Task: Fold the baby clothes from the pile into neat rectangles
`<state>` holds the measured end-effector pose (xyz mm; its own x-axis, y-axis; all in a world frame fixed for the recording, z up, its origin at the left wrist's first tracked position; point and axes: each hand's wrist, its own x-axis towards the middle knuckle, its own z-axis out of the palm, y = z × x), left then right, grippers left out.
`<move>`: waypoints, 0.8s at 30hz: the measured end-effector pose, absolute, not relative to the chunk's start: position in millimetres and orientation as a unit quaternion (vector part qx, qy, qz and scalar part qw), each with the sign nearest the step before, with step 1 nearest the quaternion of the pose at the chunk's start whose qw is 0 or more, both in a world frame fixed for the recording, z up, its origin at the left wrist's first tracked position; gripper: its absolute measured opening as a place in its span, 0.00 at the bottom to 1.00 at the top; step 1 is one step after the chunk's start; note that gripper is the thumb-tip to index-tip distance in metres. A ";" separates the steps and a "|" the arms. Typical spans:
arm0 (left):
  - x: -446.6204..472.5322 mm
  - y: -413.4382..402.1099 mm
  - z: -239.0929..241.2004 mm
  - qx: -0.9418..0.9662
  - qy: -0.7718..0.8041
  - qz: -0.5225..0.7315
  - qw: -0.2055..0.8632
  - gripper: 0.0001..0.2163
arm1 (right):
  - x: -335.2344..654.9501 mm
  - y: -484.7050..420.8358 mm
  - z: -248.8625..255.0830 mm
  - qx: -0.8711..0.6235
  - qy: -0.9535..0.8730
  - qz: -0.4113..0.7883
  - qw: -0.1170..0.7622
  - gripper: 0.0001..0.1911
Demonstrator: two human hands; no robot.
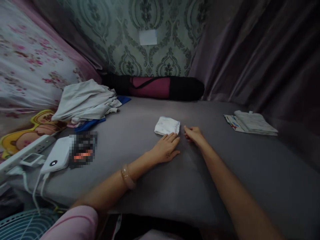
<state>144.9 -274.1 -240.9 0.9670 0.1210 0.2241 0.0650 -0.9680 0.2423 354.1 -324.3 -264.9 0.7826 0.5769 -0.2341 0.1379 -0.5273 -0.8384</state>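
A small folded white cloth (167, 125) lies flat on the grey sheet (140, 116), in the middle of the view. My left hand (168, 148) rests palm down in front of it, fingers stretched out and their tips on its near edge. Just to the right of the cloth is my right hand (193, 134), with its fingers curled in and thumb and forefinger together. A narrow gap separates these fingertips from the cloth, and nothing shows in them. The inside of the curled fingers is hidden.
Folded cloths (255, 122) lie at the right. Crumpled pale clothing (86, 100) is heaped at the left, behind a white power bank (58, 154) with cables and a power strip (35, 148). A long black-and-maroon bag (152, 87) lies along the wall. A blue fan grille (25, 226) stands at lower left.
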 end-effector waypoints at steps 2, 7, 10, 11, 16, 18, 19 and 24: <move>134.5 -260.3 -242.2 0.970 0.090 0.168 0.153 0.19 | 349.8 -316.7 -266.0 -0.873 -0.250 0.202 0.366 0.23; 125.2 -231.0 -259.3 0.924 0.236 0.267 0.138 0.15 | 328.0 -300.6 -257.8 -0.913 -0.323 0.089 0.234 0.28; 122.5 -220.3 -274.9 0.906 0.291 0.271 0.144 0.18 | 313.6 -291.7 -250.5 -0.915 -0.328 0.117 0.203 0.30; 121.5 -217.9 -279.2 0.905 0.291 0.267 0.160 0.19 | 309.5 -289.0 -248.7 -0.915 -0.329 0.124 0.199 0.30; 117.2 -213.1 -288.0 0.915 0.229 0.256 0.210 0.22 | 298.4 -278.7 -245.8 -0.908 -0.337 0.122 0.215 0.28; 116.5 -213.0 -287.0 0.913 0.231 0.261 0.213 0.22 | 298.3 -275.8 -245.7 -0.904 -0.335 0.120 0.237 0.27; 116.3 -212.9 -286.3 0.912 0.232 0.261 0.216 0.21 | 299.0 -274.4 -245.5 -0.902 -0.329 0.122 0.251 0.26; 116.2 -211.3 -284.9 0.911 0.230 0.260 0.223 0.22 | 305.6 -269.1 -244.8 -0.868 -0.247 0.223 0.367 0.24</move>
